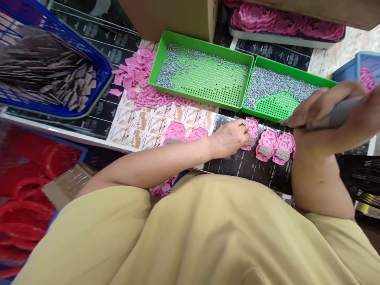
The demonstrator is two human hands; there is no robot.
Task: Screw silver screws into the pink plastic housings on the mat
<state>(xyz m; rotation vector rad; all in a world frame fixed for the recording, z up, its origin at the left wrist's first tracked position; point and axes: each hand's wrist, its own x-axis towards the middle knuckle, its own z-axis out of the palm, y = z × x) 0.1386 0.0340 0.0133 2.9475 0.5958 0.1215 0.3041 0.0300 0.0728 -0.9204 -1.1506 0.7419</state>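
Note:
My left hand [229, 138], a ring on one finger, rests on the bench with its fingertips closed at the left edge of a pink plastic casing [252, 132]. Whether a small piece is also between those fingers is hidden. My right hand [332, 107] is wrapped round a thick grey screwdriver [341, 111], its dark tip pointing left over the front edge of a green tray. Just below the tip lie two more pink casings [266, 145] [283, 148] with grey plates set in them; another is partly hidden by my right wrist.
Two green trays [204, 103] [308, 71] hold small silvery screws. Loose pink pieces [139, 75] are heaped to their left, near a blue basket [102, 79] of grey-brown plates. More pink casings [175, 130] lie behind my left forearm. Cardboard boxes [172, 19] stand at the back.

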